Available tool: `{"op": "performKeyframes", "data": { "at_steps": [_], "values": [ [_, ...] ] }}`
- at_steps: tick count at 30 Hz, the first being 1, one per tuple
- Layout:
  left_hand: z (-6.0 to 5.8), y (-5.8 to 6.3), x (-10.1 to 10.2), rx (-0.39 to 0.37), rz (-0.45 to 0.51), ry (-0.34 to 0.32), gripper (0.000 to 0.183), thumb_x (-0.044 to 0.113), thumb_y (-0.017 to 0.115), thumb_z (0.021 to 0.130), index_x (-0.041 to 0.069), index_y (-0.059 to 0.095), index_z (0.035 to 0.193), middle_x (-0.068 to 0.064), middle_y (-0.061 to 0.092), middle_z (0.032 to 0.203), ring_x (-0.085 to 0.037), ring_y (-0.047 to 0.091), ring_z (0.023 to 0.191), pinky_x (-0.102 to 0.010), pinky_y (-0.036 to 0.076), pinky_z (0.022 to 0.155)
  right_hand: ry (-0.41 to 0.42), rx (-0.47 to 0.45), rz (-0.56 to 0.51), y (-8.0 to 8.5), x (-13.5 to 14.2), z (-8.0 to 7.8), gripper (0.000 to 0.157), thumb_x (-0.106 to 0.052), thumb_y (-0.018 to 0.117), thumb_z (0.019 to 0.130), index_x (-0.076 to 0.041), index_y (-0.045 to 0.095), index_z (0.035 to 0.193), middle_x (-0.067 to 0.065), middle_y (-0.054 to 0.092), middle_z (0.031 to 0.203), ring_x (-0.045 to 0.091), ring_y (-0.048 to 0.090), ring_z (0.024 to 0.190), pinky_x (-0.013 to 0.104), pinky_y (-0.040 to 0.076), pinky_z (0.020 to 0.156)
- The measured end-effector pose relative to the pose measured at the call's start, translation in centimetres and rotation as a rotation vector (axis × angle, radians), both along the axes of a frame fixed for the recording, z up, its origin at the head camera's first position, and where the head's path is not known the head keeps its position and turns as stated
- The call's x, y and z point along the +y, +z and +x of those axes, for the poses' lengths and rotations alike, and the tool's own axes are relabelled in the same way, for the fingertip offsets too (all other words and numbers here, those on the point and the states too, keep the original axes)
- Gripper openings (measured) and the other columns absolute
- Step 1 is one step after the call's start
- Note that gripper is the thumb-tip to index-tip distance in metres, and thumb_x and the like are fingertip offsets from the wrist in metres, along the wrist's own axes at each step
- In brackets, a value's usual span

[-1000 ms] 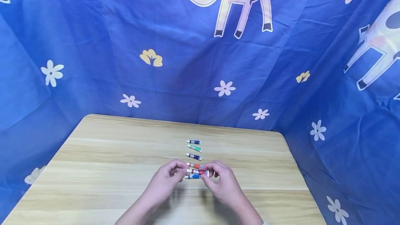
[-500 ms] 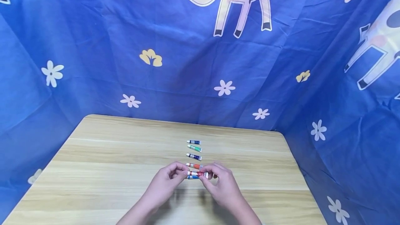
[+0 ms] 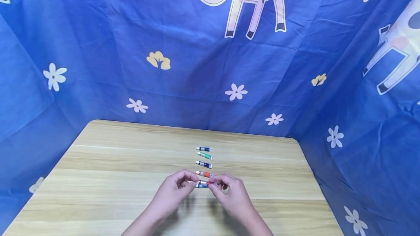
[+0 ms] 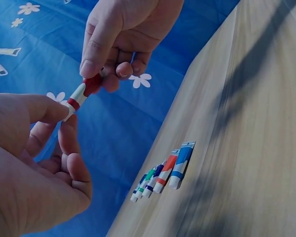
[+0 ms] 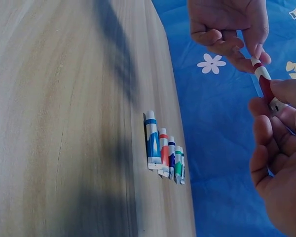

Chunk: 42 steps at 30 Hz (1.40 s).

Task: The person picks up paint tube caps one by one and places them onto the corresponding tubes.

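Note:
A small red and white paint tube (image 4: pixel 79 95) is held up off the table between both hands. My left hand (image 3: pixel 178 185) pinches its white cap end between thumb and forefinger. At the flat tail end, my right hand (image 3: pixel 230 191) pinches the red part, and its fingertips cover some of the tube. Below, a blue paint tube (image 4: pixel 182 165) lies on the table, partly overlapped by the red one in the head view. An orange paint tube (image 3: pixel 204 174) lies just beyond it.
Farther back in the same column lie a dark violet-blue tube (image 3: pixel 204 164), a green tube (image 3: pixel 204 155) and a navy tube (image 3: pixel 204 149), caps to the left. The wooden table (image 3: pixel 131 156) meets a blue patterned curtain (image 3: pixel 193 83) at the back and sides.
The red paint tube has shifted slightly toward the body, and the right fingers now cover more of its tail end. Both hands keep their pinch; the tubes on the table have not moved.

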<state>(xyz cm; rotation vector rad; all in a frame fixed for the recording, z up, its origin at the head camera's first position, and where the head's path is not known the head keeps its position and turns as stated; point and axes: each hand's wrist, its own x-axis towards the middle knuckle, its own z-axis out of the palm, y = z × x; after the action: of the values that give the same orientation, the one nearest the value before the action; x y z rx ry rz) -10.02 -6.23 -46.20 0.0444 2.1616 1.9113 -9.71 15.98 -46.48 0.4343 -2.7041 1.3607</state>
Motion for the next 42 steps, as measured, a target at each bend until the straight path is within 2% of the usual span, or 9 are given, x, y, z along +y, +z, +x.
{"op": "performKeyframes", "data": {
  "at_steps": [8,16,18,20,24,29,35,39,42],
  "values": [
    [-0.1,-0.1,-0.2,-0.018,0.065,-0.003,0.025,0.006,0.078,0.094,0.004,0.062,0.114,-0.006,0.071,0.105,-0.011,0.062,0.087,-0.022,0.053,0.074,0.042,0.033,0.054,-0.4,0.0,0.0,0.019,-0.014,0.085,0.094,-0.014,0.082,0.112,-0.008,0.077,0.090,-0.004,0.060,0.082,0.019,0.057,0.073],
    [-0.3,-0.3,-0.7,-0.058,0.126,-0.019,0.043,0.005,0.074,0.096,0.004,0.054,0.134,-0.016,0.063,0.144,-0.017,0.071,0.100,-0.025,0.057,0.083,0.038,0.050,0.063,-0.3,-0.1,-0.2,0.015,-0.015,0.084,0.095,-0.017,0.083,0.110,-0.011,0.076,0.091,-0.004,0.061,0.083,0.020,0.057,0.073],
    [-0.4,-0.1,-0.7,-0.076,0.081,0.012,0.035,0.011,0.071,0.101,0.008,0.057,0.133,-0.015,0.064,0.141,-0.020,0.070,0.100,-0.028,0.057,0.082,0.031,0.062,0.071,-0.1,-0.1,-0.3,0.016,-0.015,0.084,0.095,-0.017,0.082,0.110,-0.011,0.077,0.092,-0.004,0.061,0.083,0.021,0.057,0.072],
    [-0.4,0.0,-0.7,-0.087,0.009,0.027,0.021,0.022,0.065,0.107,0.011,0.062,0.125,-0.010,0.068,0.126,-0.021,0.067,0.097,-0.031,0.055,0.079,0.029,0.084,0.084,0.0,-0.1,-0.4,0.016,-0.015,0.084,0.094,-0.017,0.083,0.110,-0.012,0.078,0.094,-0.003,0.061,0.084,0.022,0.058,0.071],
    [-0.4,-0.1,-0.5,-0.076,-0.110,-0.070,0.034,0.040,0.055,0.112,0.010,0.066,0.101,-0.003,0.065,0.091,-0.017,0.057,0.081,-0.030,0.048,0.071,0.050,0.182,0.153,0.1,-0.1,-0.4,0.018,-0.013,0.086,0.092,-0.016,0.083,0.109,-0.010,0.080,0.097,-0.001,0.066,0.086,0.023,0.060,0.076],
    [-0.7,-0.5,-0.7,0.006,-0.135,-0.200,0.034,0.037,0.056,0.113,0.010,0.064,0.093,-0.001,0.060,0.083,-0.010,0.051,0.074,-0.026,0.044,0.067,0.094,0.325,0.225,0.1,-0.2,-0.5,0.019,-0.014,0.089,0.089,-0.014,0.083,0.107,-0.008,0.081,0.099,0.003,0.069,0.089,0.022,0.060,0.082],
    [-0.8,-0.5,-1.4,0.118,-0.215,-0.217,0.015,0.033,0.068,0.107,0.018,0.069,0.105,-0.002,0.069,0.099,-0.007,0.060,0.079,-0.024,0.048,0.069,0.137,0.406,0.254,0.0,0.0,-0.6,0.018,-0.013,0.090,0.087,-0.016,0.082,0.103,-0.010,0.078,0.092,0.005,0.066,0.082,0.019,0.056,0.080],
    [-0.8,-0.3,-1.7,0.314,-0.340,-0.222,0.004,0.026,0.076,0.102,0.025,0.073,0.103,0.009,0.072,0.102,0.001,0.064,0.081,-0.023,0.055,0.073,0.158,0.369,0.252,-0.1,0.3,-0.7,0.017,-0.013,0.089,0.087,-0.017,0.081,0.102,-0.011,0.076,0.091,0.005,0.065,0.082,0.020,0.056,0.080],
    [-0.7,-0.4,-1.8,0.517,-0.483,-0.214,0.010,0.021,0.081,0.097,0.027,0.075,0.101,0.015,0.072,0.103,0.003,0.066,0.085,-0.024,0.059,0.077,0.169,0.293,0.232,-0.2,0.5,-0.7,0.015,-0.012,0.088,0.089,-0.019,0.081,0.101,-0.012,0.075,0.093,0.008,0.067,0.084,0.021,0.057,0.081]
  ]
}}
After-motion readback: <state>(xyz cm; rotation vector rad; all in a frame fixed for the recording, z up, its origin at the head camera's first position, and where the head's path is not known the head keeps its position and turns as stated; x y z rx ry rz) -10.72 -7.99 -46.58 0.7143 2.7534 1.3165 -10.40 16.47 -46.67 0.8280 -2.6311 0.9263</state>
